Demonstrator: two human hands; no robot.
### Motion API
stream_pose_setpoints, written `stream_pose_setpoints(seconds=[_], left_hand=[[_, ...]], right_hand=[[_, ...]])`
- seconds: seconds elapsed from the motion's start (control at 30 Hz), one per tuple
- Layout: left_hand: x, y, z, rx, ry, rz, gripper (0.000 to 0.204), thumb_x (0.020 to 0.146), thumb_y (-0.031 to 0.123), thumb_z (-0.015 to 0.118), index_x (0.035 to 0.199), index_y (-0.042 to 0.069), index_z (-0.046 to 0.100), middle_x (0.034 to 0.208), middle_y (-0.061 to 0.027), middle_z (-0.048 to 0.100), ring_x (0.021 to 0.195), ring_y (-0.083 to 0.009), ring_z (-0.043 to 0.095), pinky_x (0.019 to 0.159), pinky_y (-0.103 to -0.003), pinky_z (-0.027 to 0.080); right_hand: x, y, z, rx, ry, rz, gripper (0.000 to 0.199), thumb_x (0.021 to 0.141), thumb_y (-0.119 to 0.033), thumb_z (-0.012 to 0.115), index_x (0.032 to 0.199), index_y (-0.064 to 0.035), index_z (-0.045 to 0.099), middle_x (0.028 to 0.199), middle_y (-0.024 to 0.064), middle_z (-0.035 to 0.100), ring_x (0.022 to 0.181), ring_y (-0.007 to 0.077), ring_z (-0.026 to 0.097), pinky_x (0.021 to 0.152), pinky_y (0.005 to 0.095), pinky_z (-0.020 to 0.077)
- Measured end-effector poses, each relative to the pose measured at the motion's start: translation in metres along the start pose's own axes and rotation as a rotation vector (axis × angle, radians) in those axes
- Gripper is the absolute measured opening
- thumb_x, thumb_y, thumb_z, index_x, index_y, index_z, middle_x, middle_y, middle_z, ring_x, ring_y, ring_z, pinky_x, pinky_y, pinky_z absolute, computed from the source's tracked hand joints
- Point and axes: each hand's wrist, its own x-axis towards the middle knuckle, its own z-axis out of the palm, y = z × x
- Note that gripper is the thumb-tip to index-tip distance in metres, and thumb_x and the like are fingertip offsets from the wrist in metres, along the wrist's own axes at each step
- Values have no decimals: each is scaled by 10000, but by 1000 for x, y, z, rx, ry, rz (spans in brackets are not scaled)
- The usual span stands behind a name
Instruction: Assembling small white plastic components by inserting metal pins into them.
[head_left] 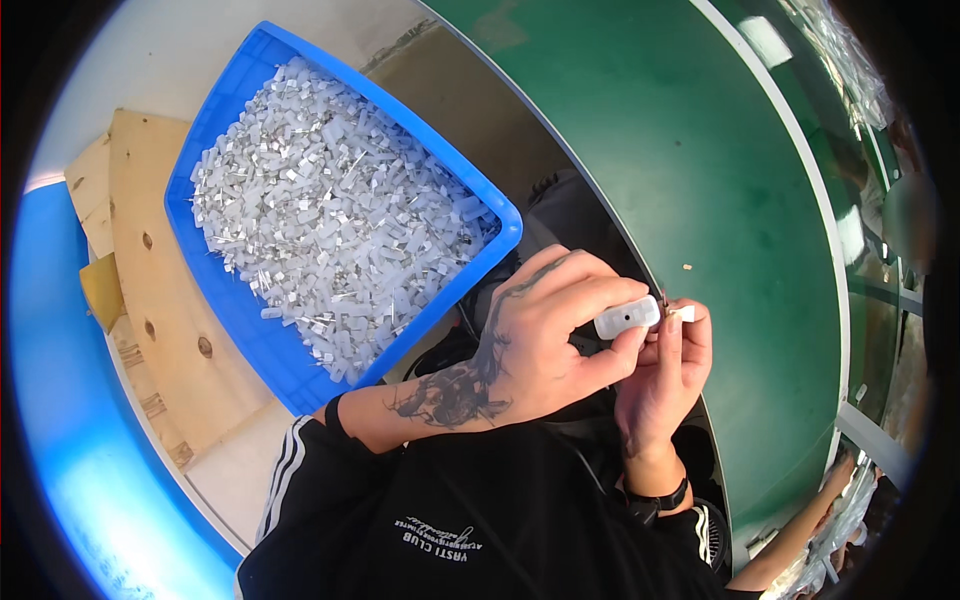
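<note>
My left hand pinches a white, rounded plastic piece between thumb and forefinger; a small dark hole shows in its face. Close beside it, my right hand is closed on a small white piece, gripped between thumb and fingertip. A thin dark bit stands up next to that piece, too small to make out. Both hands meet just at the near edge of the green table. Whether the two pieces touch cannot be told.
A blue bin full of small whitish plastic pieces with metal pins stands at left, beside wooden boards. The green table curves along the right, a tiny pale bit on it. Another person's forearm shows at lower right, near clear plastic bags.
</note>
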Motion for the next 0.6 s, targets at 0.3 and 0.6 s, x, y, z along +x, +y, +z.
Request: stream_pose_setpoints(seconds=[0.3, 0.6], left_hand=[[-2, 10, 2, -579, -406, -492, 465, 796, 35, 736, 1187, -30, 491, 898, -63, 653, 800, -94, 619, 712, -251, 507], [-10, 5, 13, -294, -346, 125, 391, 675, 35, 820, 1037, 26, 673, 977, -81, 592, 750, -154, 630, 620, -267, 506]], right_hand=[[9, -8, -7, -489, -117, -655, 144, 963, -93, 485, 1046, -3, 409, 914, 132, 545, 675, 139, 545, 591, 240, 482], [3, -23, 12, 149, -7, 31, 111, 998, -159, 457, 1019, -53, 434, 683, 39, 500, 523, 63, 426, 457, 200, 342]])
